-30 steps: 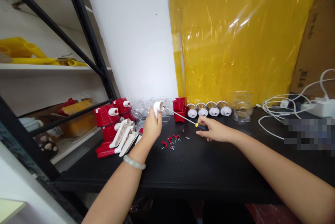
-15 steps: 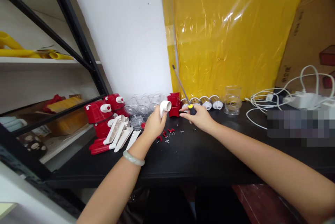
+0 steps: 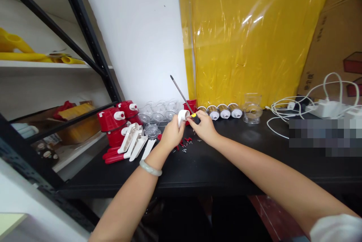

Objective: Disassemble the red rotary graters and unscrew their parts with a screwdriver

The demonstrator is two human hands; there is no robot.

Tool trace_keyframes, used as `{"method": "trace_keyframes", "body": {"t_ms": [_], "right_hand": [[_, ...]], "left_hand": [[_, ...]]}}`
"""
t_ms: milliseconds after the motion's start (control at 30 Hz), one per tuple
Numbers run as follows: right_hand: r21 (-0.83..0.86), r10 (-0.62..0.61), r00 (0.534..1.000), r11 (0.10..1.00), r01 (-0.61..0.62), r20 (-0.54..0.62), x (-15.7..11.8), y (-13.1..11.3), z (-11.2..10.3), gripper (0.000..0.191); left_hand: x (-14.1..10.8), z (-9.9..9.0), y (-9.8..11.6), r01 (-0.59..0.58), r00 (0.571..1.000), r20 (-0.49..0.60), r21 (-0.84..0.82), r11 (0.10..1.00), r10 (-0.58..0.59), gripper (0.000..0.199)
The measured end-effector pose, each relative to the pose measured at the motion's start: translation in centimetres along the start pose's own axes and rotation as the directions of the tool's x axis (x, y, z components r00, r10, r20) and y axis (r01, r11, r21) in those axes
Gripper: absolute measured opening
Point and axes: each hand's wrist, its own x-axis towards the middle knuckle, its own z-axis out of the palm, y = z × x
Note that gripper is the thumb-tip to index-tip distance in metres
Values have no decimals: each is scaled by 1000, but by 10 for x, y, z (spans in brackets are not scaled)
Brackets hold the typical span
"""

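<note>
My left hand [image 3: 173, 134] is closed round a white plastic part [image 3: 182, 116] with a round, hollow end that faces right. Close beside it, my right hand [image 3: 204, 127] grips a screwdriver [image 3: 181, 93] by its black and yellow handle, the long shaft slanting up to the left. The right fingertips meet the rim of the white part; whether they also pinch something small I cannot tell. Below the hands, small red pieces [image 3: 188, 139] and several loose screws [image 3: 184, 150] lie on the black table [image 3: 226, 166].
Red housings [image 3: 111, 121], white handle pieces [image 3: 138, 145] and clear plastic cups [image 3: 157, 110] stand at the left. A red part [image 3: 190, 105] and several gold-and-white cylinders [image 3: 224, 111] line the back. A clear holder [image 3: 252, 110] and white cables [image 3: 278, 110] are further right.
My right hand has moved left with the screwdriver, and its fingertips now meet the white part's open end. The screwdriver leans further left. The whole view has shifted slightly.
</note>
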Motion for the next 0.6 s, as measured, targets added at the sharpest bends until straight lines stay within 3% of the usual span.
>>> {"method": "trace_keyframes", "body": {"t_ms": [267,600], "right_hand": [[68,15,1000,998,-17,16,-6,2,1,10],[19,21,1000,1000,-21,11,-6,6,1,10]], "left_hand": [[0,2,3,-13,1000,27,63,998,12,24],[-1,1,7,16,998,54,129,992,-23,29]]}}
